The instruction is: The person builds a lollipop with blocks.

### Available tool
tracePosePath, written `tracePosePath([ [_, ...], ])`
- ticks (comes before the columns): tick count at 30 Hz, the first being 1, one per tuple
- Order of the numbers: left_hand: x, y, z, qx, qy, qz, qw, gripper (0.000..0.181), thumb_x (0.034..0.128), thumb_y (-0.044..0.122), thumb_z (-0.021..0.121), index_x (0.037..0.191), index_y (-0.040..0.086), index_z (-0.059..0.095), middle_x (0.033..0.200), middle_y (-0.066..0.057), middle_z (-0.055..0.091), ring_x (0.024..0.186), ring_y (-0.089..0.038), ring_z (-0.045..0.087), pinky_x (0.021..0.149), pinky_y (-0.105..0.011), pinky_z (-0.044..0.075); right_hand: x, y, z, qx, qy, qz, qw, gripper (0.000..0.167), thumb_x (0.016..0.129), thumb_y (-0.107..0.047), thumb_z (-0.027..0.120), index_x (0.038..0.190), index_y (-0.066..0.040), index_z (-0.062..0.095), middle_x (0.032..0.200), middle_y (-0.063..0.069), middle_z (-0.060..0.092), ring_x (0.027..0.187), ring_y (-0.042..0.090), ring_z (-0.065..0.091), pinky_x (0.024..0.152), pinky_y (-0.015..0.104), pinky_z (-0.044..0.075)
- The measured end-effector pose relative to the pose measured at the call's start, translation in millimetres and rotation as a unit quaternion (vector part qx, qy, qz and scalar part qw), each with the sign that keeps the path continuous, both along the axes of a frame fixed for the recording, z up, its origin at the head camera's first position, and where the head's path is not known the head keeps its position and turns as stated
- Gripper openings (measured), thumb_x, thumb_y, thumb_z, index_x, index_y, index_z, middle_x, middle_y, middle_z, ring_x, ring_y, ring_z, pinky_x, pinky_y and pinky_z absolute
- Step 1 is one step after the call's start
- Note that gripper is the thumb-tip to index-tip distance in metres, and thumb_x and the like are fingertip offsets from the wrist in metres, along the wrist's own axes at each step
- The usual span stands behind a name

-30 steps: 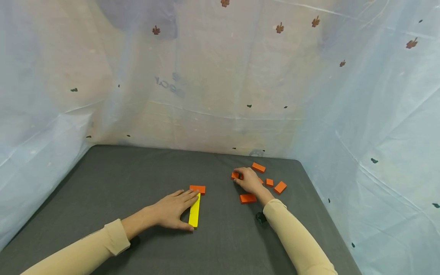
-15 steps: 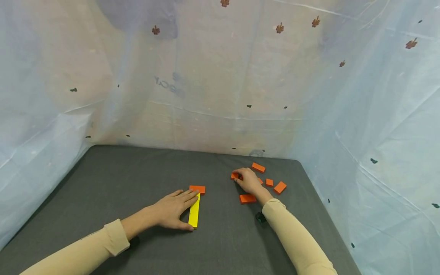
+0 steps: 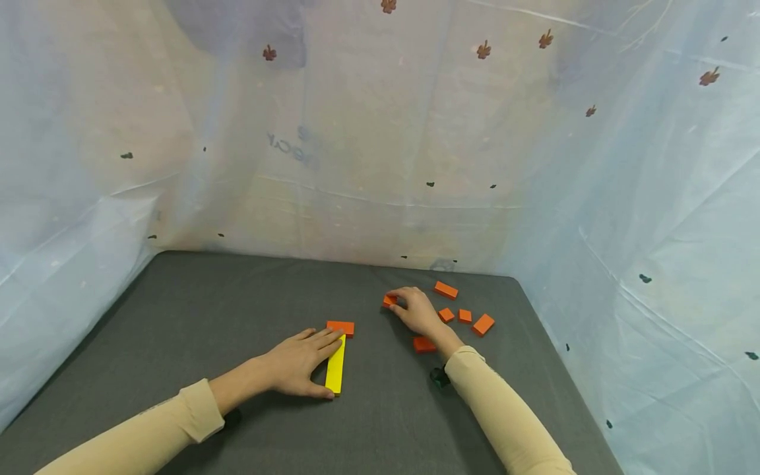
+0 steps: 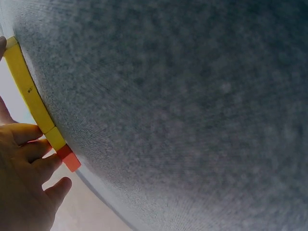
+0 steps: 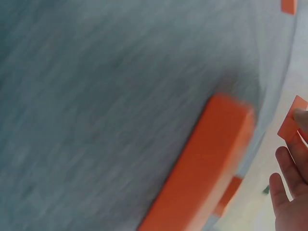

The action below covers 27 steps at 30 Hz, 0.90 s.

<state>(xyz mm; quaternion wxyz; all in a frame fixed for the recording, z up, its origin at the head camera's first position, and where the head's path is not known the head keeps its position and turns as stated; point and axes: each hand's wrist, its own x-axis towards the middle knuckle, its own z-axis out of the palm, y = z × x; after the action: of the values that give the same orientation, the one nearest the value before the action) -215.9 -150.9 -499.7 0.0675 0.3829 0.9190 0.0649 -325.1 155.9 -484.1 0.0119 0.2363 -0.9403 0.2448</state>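
My left hand (image 3: 297,364) is spread beside a row of yellow blocks (image 3: 335,366), its fingertips touching the far part and its thumb at the near end. The left wrist view shows a long yellow block (image 4: 29,86), then a shorter yellow block (image 4: 55,138) and an orange block (image 4: 69,158) in line with it. Across the far end lies that orange block (image 3: 341,327) in the head view. To the right, my right hand (image 3: 417,310) pinches a small orange block (image 3: 388,301) between thumb and fingers; the right wrist view shows this block (image 5: 291,119) too.
Several loose orange blocks lie around my right hand: one at the back (image 3: 446,290), two small ones (image 3: 446,315), one further right (image 3: 483,324), and one partly behind the wrist (image 3: 424,344). Plastic sheeting (image 3: 356,132) hangs round the dark table (image 3: 237,297).
My right hand has moved left with the small orange block, uncovering another small orange block behind it. The left hand and the yellow blocks have stayed in place.
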Motion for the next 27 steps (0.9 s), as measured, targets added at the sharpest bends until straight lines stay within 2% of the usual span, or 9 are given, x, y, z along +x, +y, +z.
tracePosePath([
  [8, 0.3, 1.7, 0.5, -0.004, 0.005, 0.003, 1.0, 0.108, 0.0859, 0.081, 0.061, 0.162, 0.008, 0.037, 0.169, -0.008, 0.032, 0.155, -0.03, 0.03, 0.124, -0.055, 0.026, 7.5, -31.6, 6.6, -0.016, 0.006, 0.036, 0.9992, 0.035, 0.102, -0.02, 0.069, 0.136, -0.01, 0.068, 0.137, 0.01, 0.067, 0.129, 0.032, 0.058, 0.109, 0.051, 0.047],
  [15, -0.9, 1.7, 0.2, -0.007, 0.002, 0.002, 1.0, 0.107, 0.0862, 0.081, 0.06, 0.162, 0.008, 0.037, 0.17, -0.008, 0.031, 0.155, -0.03, 0.031, 0.124, -0.055, 0.027, 9.2, -52.5, 1.9, -0.017, 0.008, 0.054, 0.9984, 0.034, 0.103, -0.02, 0.067, 0.136, -0.01, 0.068, 0.134, 0.008, 0.068, 0.126, 0.028, 0.06, 0.107, 0.047, 0.049],
  [20, -1.8, 1.7, 0.1, -0.01, -0.01, 0.005, 0.9999, 0.109, 0.0863, 0.082, 0.058, 0.163, 0.009, 0.034, 0.171, -0.007, 0.028, 0.156, -0.028, 0.029, 0.125, -0.055, 0.025, 10.9, -64.1, -1.3, -0.014, -0.002, 0.063, 0.9979, 0.035, 0.104, -0.021, 0.066, 0.137, -0.01, 0.068, 0.137, 0.007, 0.067, 0.13, 0.028, 0.058, 0.11, 0.046, 0.048],
  [27, -2.0, 0.9, -1.6, -0.014, -0.002, 0.002, 0.9999, 0.11, 0.0864, 0.085, 0.054, 0.164, 0.01, 0.032, 0.171, -0.007, 0.025, 0.157, -0.028, 0.027, 0.125, -0.055, 0.025, 12.9, -78.9, -3.1, -0.009, -0.014, 0.084, 0.9963, 0.035, 0.105, -0.02, 0.065, 0.138, -0.01, 0.067, 0.136, 0.008, 0.067, 0.129, 0.027, 0.059, 0.11, 0.046, 0.047],
])
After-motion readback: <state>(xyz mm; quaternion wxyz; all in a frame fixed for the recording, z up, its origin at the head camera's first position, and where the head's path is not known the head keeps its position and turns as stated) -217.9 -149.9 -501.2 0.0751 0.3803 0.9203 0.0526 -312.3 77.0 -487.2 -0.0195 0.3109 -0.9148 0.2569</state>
